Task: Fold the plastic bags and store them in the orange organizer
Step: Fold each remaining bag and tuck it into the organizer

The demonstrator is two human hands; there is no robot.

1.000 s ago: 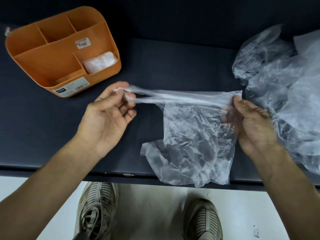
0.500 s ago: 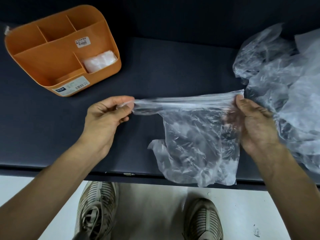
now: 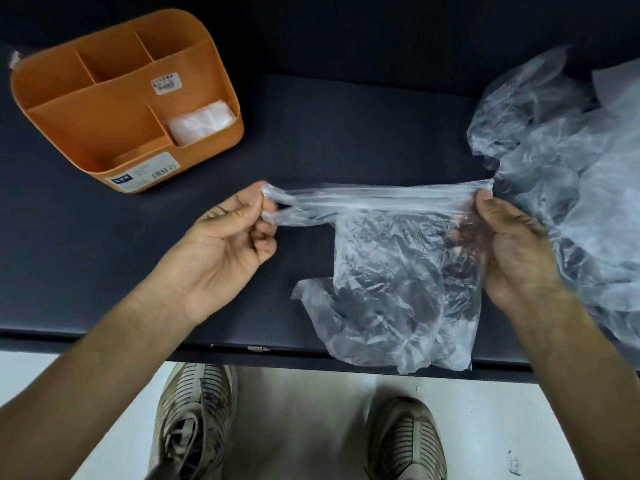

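Both hands are pinching a clear plastic bag [image 3: 398,271], left hand [image 3: 225,251] on its handles, right hand [image 3: 512,244] on the far corner, stretching it over the tabletop [image 3: 346,133]. Orange organizer [image 3: 86,133] is sitting far left.

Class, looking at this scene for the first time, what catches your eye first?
A clear bag stretched between the left hand and right hand, at centre. An orange organizer stands far left with one folded bag in its front right compartment; a heap of bags lies at right.
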